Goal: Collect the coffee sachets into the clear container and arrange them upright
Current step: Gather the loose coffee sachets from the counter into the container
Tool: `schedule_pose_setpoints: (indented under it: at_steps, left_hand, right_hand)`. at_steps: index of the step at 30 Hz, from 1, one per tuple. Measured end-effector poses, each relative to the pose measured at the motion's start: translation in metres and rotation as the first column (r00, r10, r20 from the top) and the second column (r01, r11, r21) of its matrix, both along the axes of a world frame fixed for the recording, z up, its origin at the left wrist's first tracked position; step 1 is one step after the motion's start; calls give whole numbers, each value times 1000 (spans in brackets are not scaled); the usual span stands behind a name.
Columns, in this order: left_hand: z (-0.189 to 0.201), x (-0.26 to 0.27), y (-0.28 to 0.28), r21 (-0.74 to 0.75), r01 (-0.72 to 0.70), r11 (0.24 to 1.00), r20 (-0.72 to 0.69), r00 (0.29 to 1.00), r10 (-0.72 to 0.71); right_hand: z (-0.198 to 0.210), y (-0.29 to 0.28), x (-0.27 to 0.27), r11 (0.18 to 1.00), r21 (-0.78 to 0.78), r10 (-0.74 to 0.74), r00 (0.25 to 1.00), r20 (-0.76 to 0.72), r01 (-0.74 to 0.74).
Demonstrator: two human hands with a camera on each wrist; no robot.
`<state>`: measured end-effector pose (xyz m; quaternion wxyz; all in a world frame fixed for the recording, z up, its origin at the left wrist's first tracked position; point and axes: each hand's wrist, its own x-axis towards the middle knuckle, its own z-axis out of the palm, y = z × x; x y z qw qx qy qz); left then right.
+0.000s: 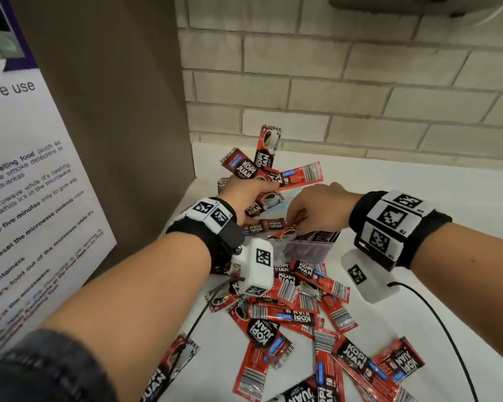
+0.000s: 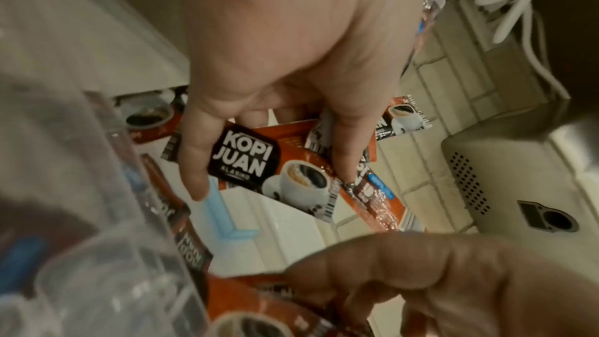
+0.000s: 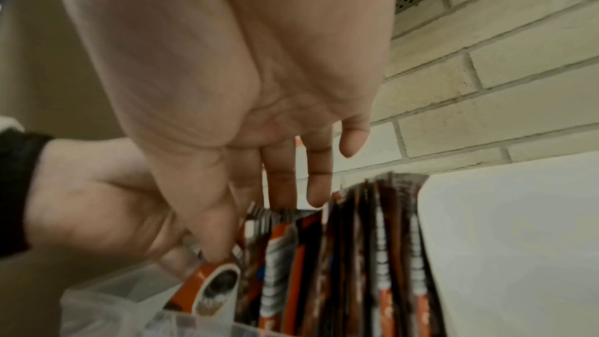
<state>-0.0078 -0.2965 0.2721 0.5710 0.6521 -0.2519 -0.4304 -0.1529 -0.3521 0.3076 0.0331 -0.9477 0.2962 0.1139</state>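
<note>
1. Left hand [image 1: 246, 195] is raised behind the clear plastic rectangular container [image 1: 308, 249], gripping a fanned bunch of red-and-black "Kopi Juan" coffee sachets [image 1: 266, 162]; they splay up and out in several directions.
2. Left wrist view: thumb and fingers [image 2: 194, 163] are curled round the bunch, with one sachet showing its logo and cup picture face-on [image 2: 272, 163].
3. Right hand [image 1: 320, 208] is directly over the container's open top, pinching a single red sachet [image 1: 294, 227] between thumb and fingers; its lower end points down into the container.
4. Right wrist view: the thumb tip [image 3: 217, 247] presses that sachet [image 3: 214, 283] at the container's left side. The other fingers are extended and touch the top edges of the sachets already inside.
5. Sachets in the container [image 3: 372, 253] stand on end, packed side by side, filling the right part.
6. The hands are close together but not touching, left just behind and left of right.
7. A loose pile of the same sachets [image 1: 299, 320] lies flat and overlapping on the white countertop [image 1: 447, 175], on the near side of the container.
8. A black cable [image 1: 436, 314] runs across the counter on the right. A beige brick wall [image 1: 360, 82] is behind, and a printed microwave-use notice [image 1: 26, 198] hangs on the left.
</note>
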Motion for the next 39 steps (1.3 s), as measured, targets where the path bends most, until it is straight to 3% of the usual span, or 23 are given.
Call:
schedule_pose_setpoints:
  at_steps: [3,6,8,12,14,16,19,22,26,32,39]
  left_hand:
    - [-11,-5,-7,38,64,997,-103,993,-60]
    - [-29,-4,-17,81,118,990,-76,991,-111]
    - [-49,2,-32,125,150,981,-61,988,-143]
    - [-78,15,-60,132,211,969,-69,977,-203]
    - [-57,3,-45,167,258,952,-8,966,-260]
    - [-28,-13,-24,214,294,931,97,942,-320]
    - [-19,-17,-19,280,322,904,186,906,-380]
    - [-23,-14,-24,278,399,874,197,867,-458]
    - [-26,-13,-26,233,393,890,237,864,-443]
    - [-28,-14,-28,330,445,833,299,787,-539]
    - [-34,-11,-33,406,461,789,409,681,-608]
  right_hand:
    - [7,-3,-4,990,74,-137,962,235,122]
    - [11,-11,-6,967,-15,-222,865,451,256]
    - [11,-18,-6,956,-18,-246,834,494,292]
    - [10,-28,-1,963,54,-268,914,304,265]
    - [9,-31,4,977,3,-208,951,229,213]
    - [10,-31,7,982,-38,-174,958,227,187]
    - [19,-27,9,981,-65,-165,962,216,183]
    - [28,-27,12,980,-95,-156,973,170,174]
    - [30,-28,14,984,-64,-152,975,162,164]
    - [26,-31,13,974,21,-226,960,164,225]
    - [19,-29,11,977,-144,-143,985,100,156]
